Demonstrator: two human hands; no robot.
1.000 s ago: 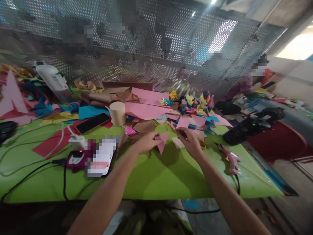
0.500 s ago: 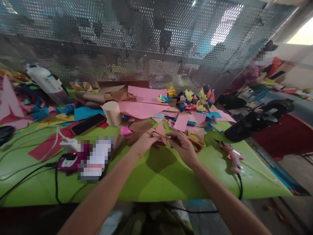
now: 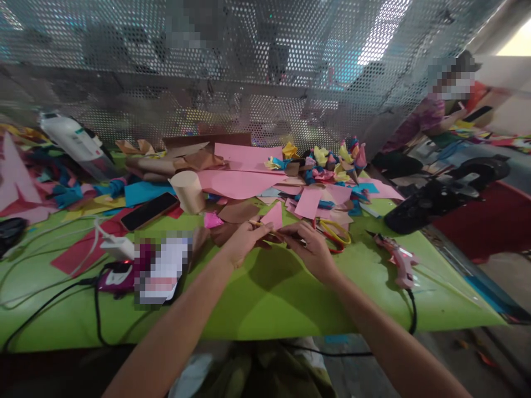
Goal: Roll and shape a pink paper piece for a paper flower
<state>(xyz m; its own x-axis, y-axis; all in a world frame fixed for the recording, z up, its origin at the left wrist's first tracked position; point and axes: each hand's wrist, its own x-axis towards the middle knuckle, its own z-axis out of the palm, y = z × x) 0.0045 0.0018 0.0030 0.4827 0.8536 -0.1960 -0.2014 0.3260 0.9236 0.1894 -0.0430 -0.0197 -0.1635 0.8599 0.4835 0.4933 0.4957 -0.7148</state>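
Observation:
My left hand and my right hand meet above the middle of the green table. Between them runs a thin yellow-brown strip, pinched at both ends by closed fingers. Whether it is paper or a slim stick I cannot tell. A pointed piece of pink paper shows just behind the fingertips; whether it is held or lying there is unclear. Brown paper pieces lie beyond my left hand. Scissors with yellow and red handles rest beside my right hand.
A pink glue gun lies on the right with its cord. On the left are a phone, a blurred-out phone, a charger and cables. Paper flowers crowd the back. A person is at far right.
My hands have drawn closer together, and less of the thin strip shows between them. The pink paper point stands out more clearly behind the fingers. The view has shifted slightly.

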